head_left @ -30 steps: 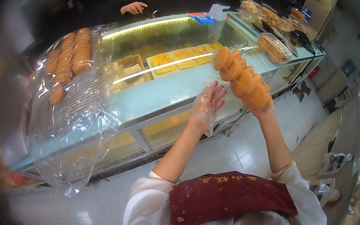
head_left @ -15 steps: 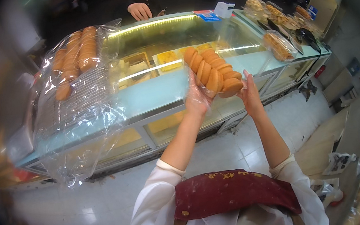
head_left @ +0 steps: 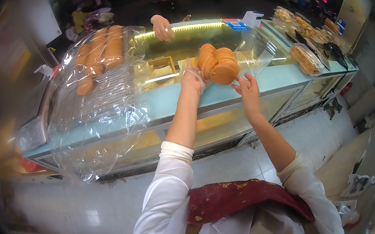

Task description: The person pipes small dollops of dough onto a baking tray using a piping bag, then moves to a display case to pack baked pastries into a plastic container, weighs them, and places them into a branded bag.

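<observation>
Left hand [head_left: 192,79], in a clear glove, is raised over the glass-topped bench [head_left: 222,94]; its fingers are curled against the left end of a row of round golden cakes [head_left: 217,66], held above the bench top. Right hand [head_left: 247,91] is just below the row's right end, fingers spread, fingertips at the nearest cake. A plastic-wrapped rack [head_left: 98,88] of similar cakes sits on the bench's left. Another person's hand [head_left: 162,27] rests on the far edge.

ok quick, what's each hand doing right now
left hand: in a clear plastic glove, closed on the stack of round golden-brown pastries
right hand: bare, open, fingertips at the stack
</observation>
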The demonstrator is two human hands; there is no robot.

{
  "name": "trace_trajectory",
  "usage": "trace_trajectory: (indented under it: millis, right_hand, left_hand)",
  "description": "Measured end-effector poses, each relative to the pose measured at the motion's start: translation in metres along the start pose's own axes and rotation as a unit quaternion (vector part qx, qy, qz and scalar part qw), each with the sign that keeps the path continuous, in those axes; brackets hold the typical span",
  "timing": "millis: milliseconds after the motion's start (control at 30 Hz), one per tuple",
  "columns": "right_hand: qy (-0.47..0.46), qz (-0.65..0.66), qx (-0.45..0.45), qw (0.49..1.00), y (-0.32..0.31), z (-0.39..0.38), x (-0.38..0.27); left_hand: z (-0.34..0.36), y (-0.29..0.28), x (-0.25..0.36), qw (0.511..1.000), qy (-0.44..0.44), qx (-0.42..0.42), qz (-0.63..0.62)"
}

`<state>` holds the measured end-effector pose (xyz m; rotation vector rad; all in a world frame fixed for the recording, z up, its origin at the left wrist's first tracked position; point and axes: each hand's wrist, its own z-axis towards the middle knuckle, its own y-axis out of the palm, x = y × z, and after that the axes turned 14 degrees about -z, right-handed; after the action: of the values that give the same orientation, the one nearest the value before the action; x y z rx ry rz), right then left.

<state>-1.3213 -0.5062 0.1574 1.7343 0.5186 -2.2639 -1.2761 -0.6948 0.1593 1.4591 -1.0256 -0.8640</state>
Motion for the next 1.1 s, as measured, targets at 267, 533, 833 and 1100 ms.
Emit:
trace_trajectory:
  millis: [267,533,833,1100]
  right_hand:
    - [-0.115,-0.05,-0.273,0.954,0.051,-0.013,0.013]
    - [-0.179,-0.143,-0.252,0.94,0.04,-0.006,0.022]
    - [-0.332,-0.428,-0.081,0.836,-0.013,0.027,0.046]
    - [-0.329,-0.441,-0.12,0.826,-0.017,0.026,0.048]
  left_hand:
    - [-0.039,-0.03,-0.015,0.983,0.175,-0.032,-0.046]
    - [-0.021,-0.035,0.006,0.979,0.167,-0.063,-0.098]
    - [-0.009,-0.015,0.053,0.932,0.36,0.041,0.023]
    - [-0.105,-0.047,0.042,0.816,0.501,0.05,0.282]
